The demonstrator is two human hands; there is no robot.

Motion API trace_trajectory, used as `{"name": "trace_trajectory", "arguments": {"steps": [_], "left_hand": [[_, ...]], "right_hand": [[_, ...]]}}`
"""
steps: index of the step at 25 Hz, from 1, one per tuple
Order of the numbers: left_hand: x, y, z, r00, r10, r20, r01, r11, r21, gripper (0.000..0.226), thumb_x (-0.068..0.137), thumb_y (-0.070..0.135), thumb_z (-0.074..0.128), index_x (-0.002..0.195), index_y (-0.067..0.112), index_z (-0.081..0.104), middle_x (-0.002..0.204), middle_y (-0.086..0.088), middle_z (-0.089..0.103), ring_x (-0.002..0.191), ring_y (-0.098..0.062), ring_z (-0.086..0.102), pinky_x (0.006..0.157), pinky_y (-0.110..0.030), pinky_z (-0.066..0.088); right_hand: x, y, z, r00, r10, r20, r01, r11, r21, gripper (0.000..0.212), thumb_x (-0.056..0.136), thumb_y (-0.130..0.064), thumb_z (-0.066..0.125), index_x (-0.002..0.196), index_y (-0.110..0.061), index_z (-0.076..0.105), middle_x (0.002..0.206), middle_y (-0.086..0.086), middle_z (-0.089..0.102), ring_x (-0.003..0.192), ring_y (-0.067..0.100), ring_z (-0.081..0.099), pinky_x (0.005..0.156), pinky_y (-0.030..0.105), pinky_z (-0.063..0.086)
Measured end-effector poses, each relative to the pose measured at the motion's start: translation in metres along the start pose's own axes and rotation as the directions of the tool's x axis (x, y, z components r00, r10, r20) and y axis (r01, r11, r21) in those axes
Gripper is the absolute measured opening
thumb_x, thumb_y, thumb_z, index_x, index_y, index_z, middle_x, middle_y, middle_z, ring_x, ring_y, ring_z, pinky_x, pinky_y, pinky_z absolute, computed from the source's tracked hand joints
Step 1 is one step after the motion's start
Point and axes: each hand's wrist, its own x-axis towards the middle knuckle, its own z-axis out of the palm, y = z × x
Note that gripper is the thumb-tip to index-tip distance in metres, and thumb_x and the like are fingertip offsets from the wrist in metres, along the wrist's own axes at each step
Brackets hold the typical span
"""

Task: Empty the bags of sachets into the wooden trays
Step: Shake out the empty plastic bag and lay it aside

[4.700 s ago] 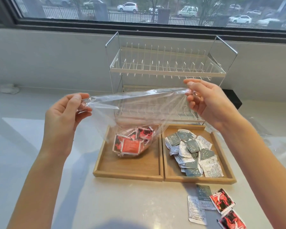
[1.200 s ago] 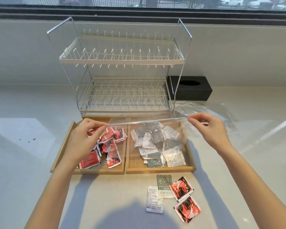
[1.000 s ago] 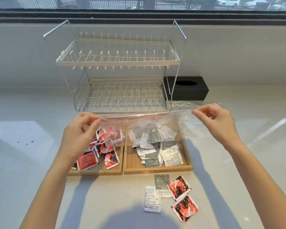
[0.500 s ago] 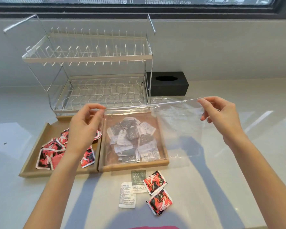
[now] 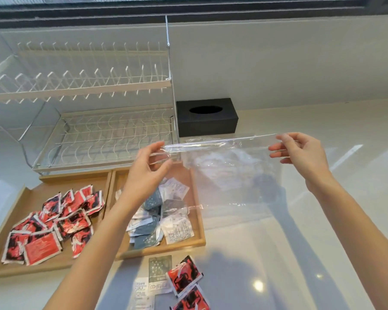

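Both hands hold an empty clear plastic bag (image 5: pixel 231 175) stretched by its top edge above the counter (image 5: pixel 323 220): left hand (image 5: pixel 147 173) pinches one corner, right hand (image 5: pixel 300 153) the other. Red sachets (image 5: pixel 52 222) lie in the left wooden tray (image 5: pixel 14 270), grey and white sachets (image 5: pixel 166 220) in the right tray (image 5: pixel 198 220). Their printing is too small to read

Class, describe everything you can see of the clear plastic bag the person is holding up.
The plastic bag is thin, clear and crinkled, with a stiffer strip along its top edge. It looks empty. It hangs stretched between the left hand and the right hand, each pinching a top corner. It is held above the counter, its lower left part over the right wooden tray of grey and white sachets.
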Motion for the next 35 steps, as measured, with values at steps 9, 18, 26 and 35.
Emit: {"name": "trace_trajectory", "arguments": {"steps": [9, 18, 26, 35], "left_hand": [[0.070, -0.024, 0.084, 0.996, -0.057, 0.070, 0.040, 0.974, 0.221, 0.077, 0.084, 0.023, 0.057, 0.143, 0.029, 0.009, 0.153, -0.007, 0.004, 0.139, -0.022, 0.022, 0.109, -0.038, 0.027], [0.119, -0.061, 0.144, 1.000, 0.019, 0.022, -0.028, 0.804, 0.593, 0.079, 0.086, 0.037, 0.053, 0.145, 0.022, 0.002, 0.151, -0.015, -0.024, 0.141, -0.029, -0.020, 0.113, -0.037, -0.007], [0.134, -0.083, 0.164, 0.978, -0.100, 0.182, -0.081, 0.621, 0.779, 0.053, 0.096, 0.026, 0.020, 0.145, 0.022, 0.000, 0.156, -0.009, -0.011, 0.140, -0.031, -0.020, 0.111, -0.046, -0.017], [0.135, -0.078, 0.152, 0.966, -0.147, 0.213, -0.073, 0.634, 0.770, 0.056, 0.093, 0.045, 0.018, 0.144, 0.029, 0.001, 0.157, -0.001, -0.006, 0.141, -0.026, -0.019, 0.112, -0.044, -0.014]], "right_hand": [[0.082, 0.041, 0.008, 0.993, 0.096, 0.064, -0.097, 0.995, 0.026, 0.020, 0.094, -0.010, 0.039, 0.110, -0.011, 0.050, 0.086, 0.000, 0.064, 0.063, -0.004, 0.065, 0.053, 0.007, 0.048], [0.121, 0.095, 0.048, 0.983, 0.113, 0.148, -0.096, 0.989, -0.117, 0.060, 0.091, -0.019, 0.049, 0.144, -0.014, 0.020, 0.130, 0.001, 0.057, 0.120, 0.017, 0.052, 0.105, 0.031, 0.038], [0.125, 0.134, 0.065, 0.899, -0.057, 0.434, 0.348, 0.693, -0.631, 0.062, 0.090, -0.038, 0.033, 0.146, -0.022, 0.012, 0.157, -0.003, 0.012, 0.145, 0.015, 0.004, 0.117, 0.038, 0.002], [0.116, 0.119, 0.074, 0.897, -0.020, 0.441, 0.369, 0.580, -0.726, 0.061, 0.093, -0.033, 0.038, 0.146, -0.022, 0.010, 0.158, 0.000, 0.005, 0.146, 0.016, -0.001, 0.116, 0.038, -0.005]]}}
